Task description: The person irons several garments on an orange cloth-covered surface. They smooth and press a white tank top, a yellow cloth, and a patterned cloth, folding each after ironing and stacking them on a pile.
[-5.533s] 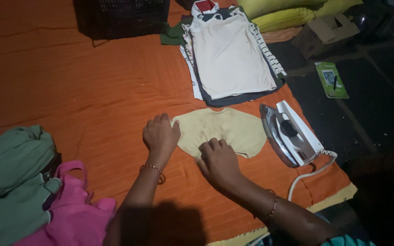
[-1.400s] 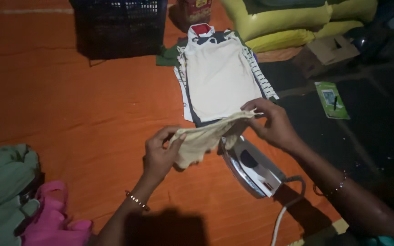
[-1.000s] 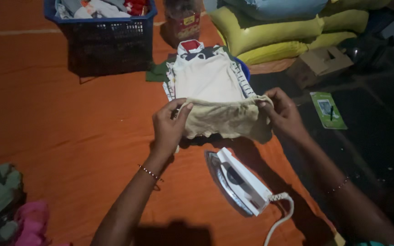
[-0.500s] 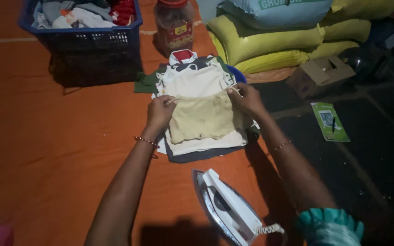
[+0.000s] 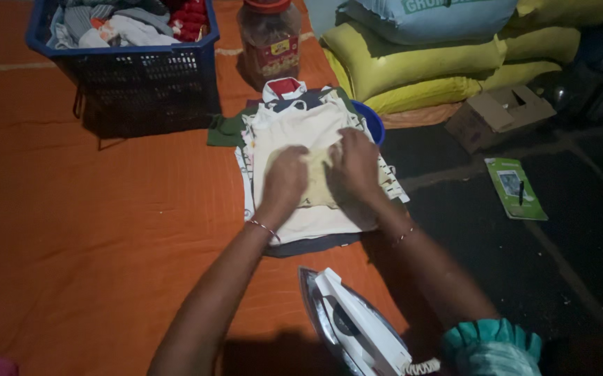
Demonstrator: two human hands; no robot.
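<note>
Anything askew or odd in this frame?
Mostly tidy. The clothes stack is uneven: lower garments stick out past the white top at its left and right edges. The iron stands tilted on the orange sheet, soleplate off the cloth. Both hands press the yellow cloth.

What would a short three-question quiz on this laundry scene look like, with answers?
1. True or false: both hands rest on the pale yellow garment atop the folded stack.
2. Where is the iron? A) in the left hand; B) on the orange cloth, nearer the person than the stack; C) inside the blue basket.
3. What stands just right of the basket?

Key:
1. True; the right hand presses beside the left.
2. B
3. A clear jar with a red lid.
</note>
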